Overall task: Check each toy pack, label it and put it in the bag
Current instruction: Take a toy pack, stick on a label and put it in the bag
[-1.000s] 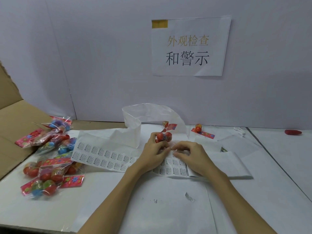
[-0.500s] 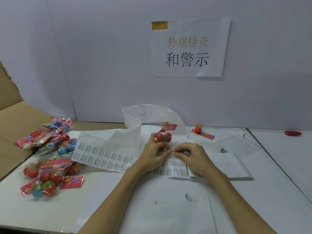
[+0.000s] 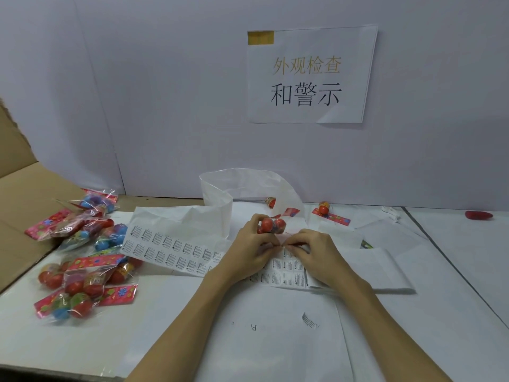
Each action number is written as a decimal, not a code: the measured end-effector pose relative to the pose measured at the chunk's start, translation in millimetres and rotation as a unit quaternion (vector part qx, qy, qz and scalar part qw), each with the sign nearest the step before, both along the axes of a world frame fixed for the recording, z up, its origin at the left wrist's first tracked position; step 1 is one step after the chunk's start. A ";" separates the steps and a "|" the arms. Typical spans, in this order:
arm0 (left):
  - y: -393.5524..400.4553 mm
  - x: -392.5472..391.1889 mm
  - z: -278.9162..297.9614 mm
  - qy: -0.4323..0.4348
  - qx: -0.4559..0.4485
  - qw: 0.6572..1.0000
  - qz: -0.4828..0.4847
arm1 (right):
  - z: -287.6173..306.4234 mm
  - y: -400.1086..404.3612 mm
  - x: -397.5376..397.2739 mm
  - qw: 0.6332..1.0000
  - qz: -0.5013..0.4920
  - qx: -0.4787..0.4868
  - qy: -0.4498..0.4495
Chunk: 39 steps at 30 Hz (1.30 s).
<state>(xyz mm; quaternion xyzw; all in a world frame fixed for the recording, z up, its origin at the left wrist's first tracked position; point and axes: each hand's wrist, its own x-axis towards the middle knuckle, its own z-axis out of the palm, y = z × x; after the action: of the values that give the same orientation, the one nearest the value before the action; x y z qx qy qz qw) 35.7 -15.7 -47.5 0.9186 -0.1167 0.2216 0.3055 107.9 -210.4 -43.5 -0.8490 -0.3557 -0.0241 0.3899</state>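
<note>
My left hand [image 3: 252, 244] grips a clear toy pack [image 3: 271, 226] of red balls with a red header card, held just above the sheet of warning labels [image 3: 176, 250]. My right hand [image 3: 311, 250] has its fingertips pinched together at the sheet's edge, close to my left fingers; whether a label is between them is too small to tell. Right behind the hands stands the open white plastic bag [image 3: 220, 199]. A pile of toy packs [image 3: 82, 260] with red and blue balls lies at the left.
An open cardboard box flap [image 3: 19, 205] lies at the far left. Another toy pack [image 3: 329, 212] lies behind the bag at right. A red object [image 3: 478, 215] sits far right. White paper sheets [image 3: 275, 326] cover the table; a sign [image 3: 308, 75] hangs on the wall.
My left hand has lifted the toy pack slightly and my right fingertips have drawn closer to it. Nothing else moved.
</note>
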 end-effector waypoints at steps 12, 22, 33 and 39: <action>3.7 0.7 -1.5 0.014 0.007 1.000 0.014 | 4.4 -10.5 3.3 0.998 -0.005 0.045 0.039; 2.8 -1.3 1.6 0.020 -0.007 1.000 0.012 | 2.9 -8.6 1.8 0.999 0.014 0.032 0.041; 4.0 -1.0 -0.1 0.038 -0.027 0.999 0.024 | 8.6 -6.1 -2.9 0.992 -0.022 0.086 0.094; 0.7 -2.0 11.6 0.007 -0.171 0.984 0.040 | 16.2 -3.0 -2.4 0.963 -0.072 0.224 0.129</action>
<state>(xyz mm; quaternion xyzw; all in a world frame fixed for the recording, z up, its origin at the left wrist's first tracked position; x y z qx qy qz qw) 33.7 -15.0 -35.9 0.8581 -0.0379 0.2443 0.4501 105.5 -213.4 -27.3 -0.7593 -0.2258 -0.0221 0.6099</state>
